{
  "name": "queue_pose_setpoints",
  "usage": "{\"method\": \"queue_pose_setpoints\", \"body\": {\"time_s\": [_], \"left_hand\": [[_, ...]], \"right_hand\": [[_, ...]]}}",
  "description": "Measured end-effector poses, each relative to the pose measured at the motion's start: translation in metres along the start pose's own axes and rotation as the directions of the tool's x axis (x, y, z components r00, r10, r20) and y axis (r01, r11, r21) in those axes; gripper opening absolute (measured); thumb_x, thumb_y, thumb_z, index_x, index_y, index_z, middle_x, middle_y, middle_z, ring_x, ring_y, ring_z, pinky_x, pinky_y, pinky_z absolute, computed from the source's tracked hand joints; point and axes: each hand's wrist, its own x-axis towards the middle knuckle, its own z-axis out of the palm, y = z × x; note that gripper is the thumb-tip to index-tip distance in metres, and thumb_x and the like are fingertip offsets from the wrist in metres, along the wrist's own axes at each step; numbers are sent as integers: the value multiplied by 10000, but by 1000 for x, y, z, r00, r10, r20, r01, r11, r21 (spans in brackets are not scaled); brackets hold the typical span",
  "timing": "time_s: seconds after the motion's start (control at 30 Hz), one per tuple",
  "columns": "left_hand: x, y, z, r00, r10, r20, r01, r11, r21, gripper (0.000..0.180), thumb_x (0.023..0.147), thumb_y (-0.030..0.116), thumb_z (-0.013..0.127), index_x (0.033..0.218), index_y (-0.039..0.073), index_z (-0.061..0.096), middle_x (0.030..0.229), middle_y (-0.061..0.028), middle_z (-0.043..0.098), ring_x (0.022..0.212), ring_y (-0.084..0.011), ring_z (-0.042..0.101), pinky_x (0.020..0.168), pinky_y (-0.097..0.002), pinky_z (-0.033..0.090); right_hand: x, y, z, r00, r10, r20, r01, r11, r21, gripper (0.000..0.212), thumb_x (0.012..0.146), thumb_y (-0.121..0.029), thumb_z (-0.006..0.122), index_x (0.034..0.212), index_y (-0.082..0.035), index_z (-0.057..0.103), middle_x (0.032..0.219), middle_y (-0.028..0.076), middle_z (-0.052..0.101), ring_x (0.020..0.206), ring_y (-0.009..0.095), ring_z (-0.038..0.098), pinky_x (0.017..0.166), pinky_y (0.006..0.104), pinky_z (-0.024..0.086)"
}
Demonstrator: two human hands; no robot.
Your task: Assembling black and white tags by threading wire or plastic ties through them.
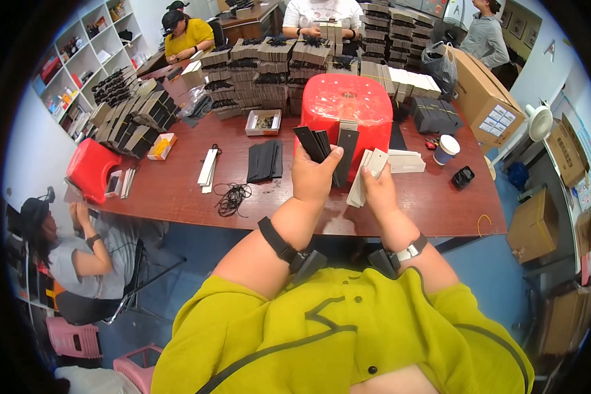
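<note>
My left hand is closed round a fanned bunch of black hang tags, long narrow cards. Beside its thumb stands a dark grey tag stack, upright in front of a red plastic stool; whether the hand grips that stack too, I cannot tell. My right hand pinches a few cream-white tags, tilted, their upper ends near the stool. More pale tags lie flat on the table just right of that hand.
Banded tag stacks pile high along the table's far side. On the brown table lie white tags, black pieces, a black cord and an open box. A paper cup stands right. Several people sit or stand around.
</note>
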Motion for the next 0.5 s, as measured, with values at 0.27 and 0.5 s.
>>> {"method": "queue_pose_setpoints", "body": {"time_s": [0.27, 0.5], "left_hand": [[-1, -4, -3, 1000, -19, -11, 19, 998, 55, 246, 785, 26, 691, 958, 33, 516, 833, -29, 617, 755, -96, 589, 694, -240, 487], [-3, -6, -1, 999, 5, -42, -1, 996, 92, 250, 778, 33, 699, 954, 30, 521, 837, -28, 615, 746, -96, 585, 695, -244, 486]], "right_hand": [[-8, -32, -9, 1000, 6, 21, -10, 974, 227, 333, 866, -70, 591, 1176, 3, 494, 1062, 91, 615, 961, 145, 573, 847, 280, 444], [-15, -37, -14, 995, -96, 5, 92, 965, 244, 290, 878, -77, 585, 1150, -14, 508, 1037, 67, 604, 938, 126, 559, 830, 267, 440]]}}
